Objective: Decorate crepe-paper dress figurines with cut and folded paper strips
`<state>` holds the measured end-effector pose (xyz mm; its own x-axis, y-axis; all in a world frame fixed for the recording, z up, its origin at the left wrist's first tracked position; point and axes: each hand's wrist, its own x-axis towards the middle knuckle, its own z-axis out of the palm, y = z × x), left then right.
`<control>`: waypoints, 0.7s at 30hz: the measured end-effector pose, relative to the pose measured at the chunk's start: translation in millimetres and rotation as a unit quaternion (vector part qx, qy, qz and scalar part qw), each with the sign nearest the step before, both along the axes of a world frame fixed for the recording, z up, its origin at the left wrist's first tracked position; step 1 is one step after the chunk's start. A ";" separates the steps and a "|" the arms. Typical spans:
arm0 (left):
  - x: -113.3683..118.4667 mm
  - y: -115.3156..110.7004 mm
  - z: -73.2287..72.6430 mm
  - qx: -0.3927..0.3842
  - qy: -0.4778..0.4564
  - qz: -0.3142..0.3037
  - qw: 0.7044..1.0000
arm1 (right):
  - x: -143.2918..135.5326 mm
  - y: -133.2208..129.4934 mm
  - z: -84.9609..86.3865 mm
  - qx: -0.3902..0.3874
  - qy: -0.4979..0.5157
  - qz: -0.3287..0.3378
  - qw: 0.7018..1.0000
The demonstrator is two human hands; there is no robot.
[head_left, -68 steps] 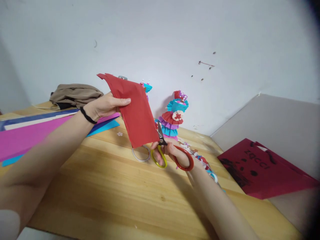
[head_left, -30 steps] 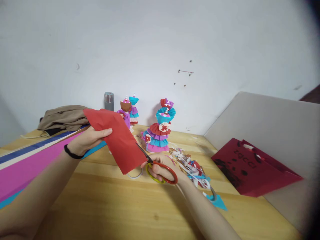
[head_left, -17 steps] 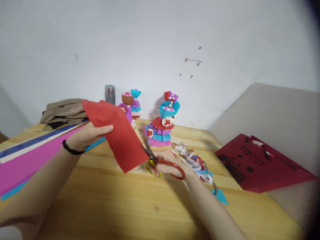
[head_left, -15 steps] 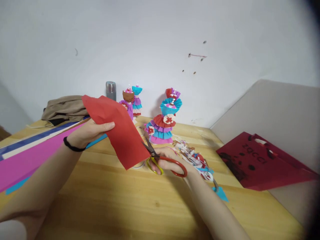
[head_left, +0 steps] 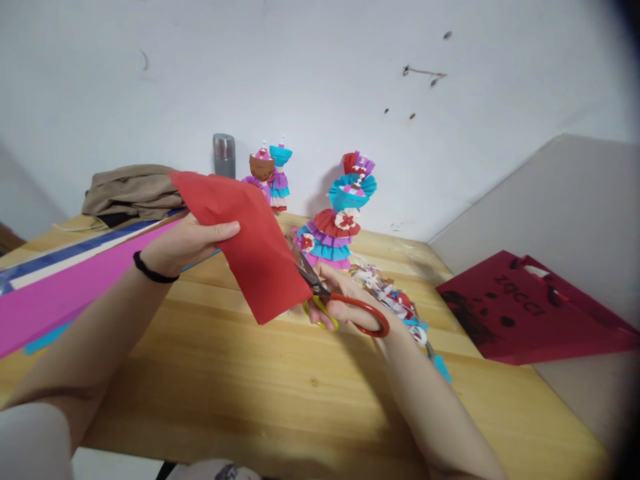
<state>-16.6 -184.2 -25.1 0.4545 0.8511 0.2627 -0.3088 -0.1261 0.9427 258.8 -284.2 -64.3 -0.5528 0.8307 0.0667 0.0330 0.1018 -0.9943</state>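
Observation:
My left hand [head_left: 193, 240] pinches a sheet of red paper [head_left: 255, 247], its thumb on top and the fingers hidden beneath. The sheet hangs tilted above the table. My right hand [head_left: 345, 297] is wrapped round the handles of a pair of scissors [head_left: 327, 297], one handle loop orange-red and the other yellow. The scissor blades are apart and lie at the paper's right edge, near its lower corner; part of them is hidden by the sheet or the fingers. Beyond the scissors stands a tall ruffled paper doll-like figure [head_left: 333, 223] in red, blue, purple and pink.
Smaller ruffled figures [head_left: 273, 170] and a grey thermos [head_left: 225, 157] stand by the wall. Paper scraps [head_left: 395, 297] lie right of my right hand. A dark red bag [head_left: 525, 313] leans at the right. Brown cloth [head_left: 130, 190] and pink sheets [head_left: 95, 283] lie at left.
The view has tilted down and shifted slightly, so the table's front edge now shows. Both hands keep their hold on the paper and scissors, with the blades still at the paper's right edge.

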 end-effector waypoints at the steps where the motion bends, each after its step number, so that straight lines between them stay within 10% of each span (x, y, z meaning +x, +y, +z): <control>1: 1.0 -0.3 -0.2 -0.001 0.003 -0.003 1.000 | 0.1 0.1 0.3 -0.005 0.000 0.002 1.000; 21: 10.3 -8.8 -2.4 0.026 0.025 -0.014 0.999 | -4.8 5.4 -16.1 0.035 0.114 0.024 0.993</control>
<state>-6.3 -193.1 -27.5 0.4907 0.8244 0.2819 -0.2655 -0.1667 0.9496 254.1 -278.8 -80.5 -0.5553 0.7930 0.2504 -0.1977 0.1666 -0.9660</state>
